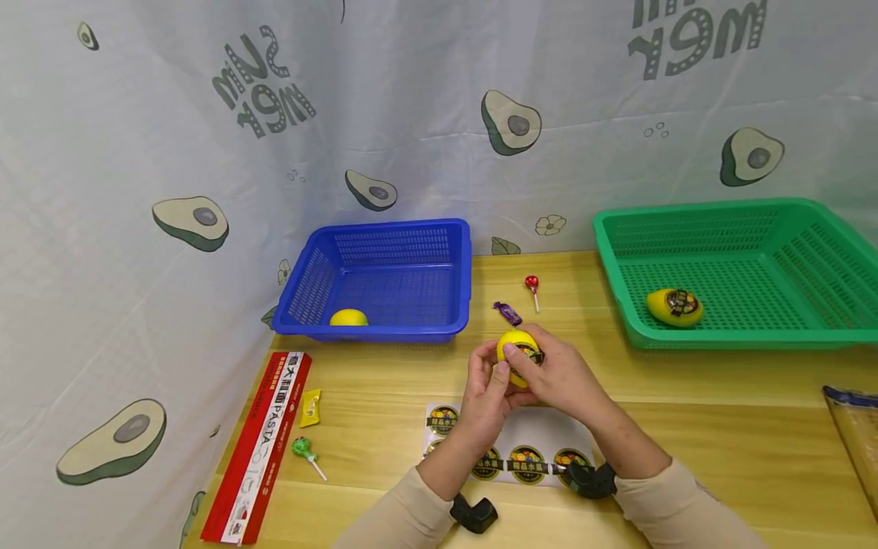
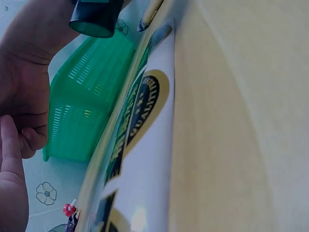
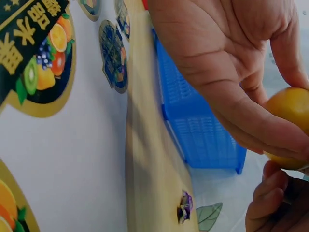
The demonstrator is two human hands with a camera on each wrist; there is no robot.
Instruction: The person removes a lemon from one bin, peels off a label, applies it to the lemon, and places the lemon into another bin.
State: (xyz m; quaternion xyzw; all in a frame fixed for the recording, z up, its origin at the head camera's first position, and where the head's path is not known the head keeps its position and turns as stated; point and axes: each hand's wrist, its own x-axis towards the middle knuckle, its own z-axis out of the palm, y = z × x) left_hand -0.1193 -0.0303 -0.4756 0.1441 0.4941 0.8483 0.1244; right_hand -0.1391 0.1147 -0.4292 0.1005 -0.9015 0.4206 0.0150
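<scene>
Lemon [image 1: 516, 349] held between left hand [image 1: 485, 396] and right hand [image 1: 559, 374].

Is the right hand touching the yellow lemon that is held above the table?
Touching. In the right wrist view the right hand has its fingers laid across the lemon, no gap between them.

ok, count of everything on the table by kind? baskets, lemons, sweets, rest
Baskets: 2 (blue basket, green basket)
Lemons: 3 (in the blue one, in the green one, one held by left hand and right hand)
Lollipops: 2 (red, green)
Wrapped sweets: 2 (purple, yellow)
Pasta box: 1
Sticker sheet: 1
Total: 11
</scene>
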